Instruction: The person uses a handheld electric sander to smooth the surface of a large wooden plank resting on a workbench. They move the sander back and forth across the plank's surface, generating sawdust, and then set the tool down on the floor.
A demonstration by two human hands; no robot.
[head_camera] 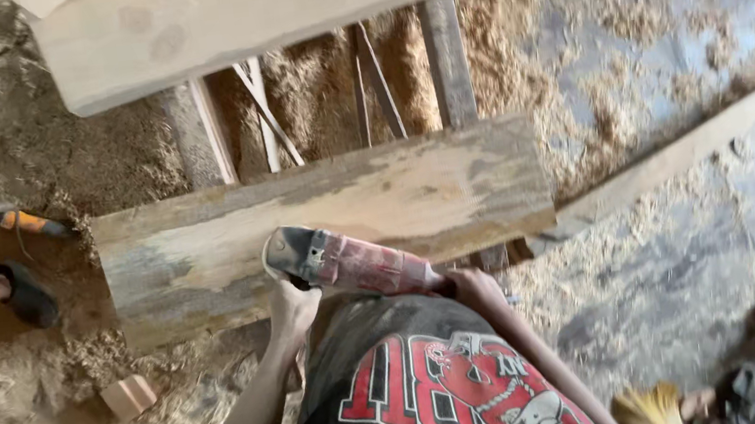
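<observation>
Sawdust (665,236) covered the floor around the plank (322,223), our landmark, which lay across a frame (448,62). We judged we were mid-sanding. On its near edge sat the grinder (350,262): our left hand (292,309) curled under the head, our right hand (473,286) wrapped the tail. Next pass called for steady, flat pressure.

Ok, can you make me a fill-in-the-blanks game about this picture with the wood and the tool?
1. The person holds a red and grey power tool with ____ hands.
2. The tool rests on a long wooden ____.
3. The ground is covered in pale ____.
4. The left hand grips the tool's ____ end, the right hand its rear.

Missing words: both; plank; sawdust; front
</observation>
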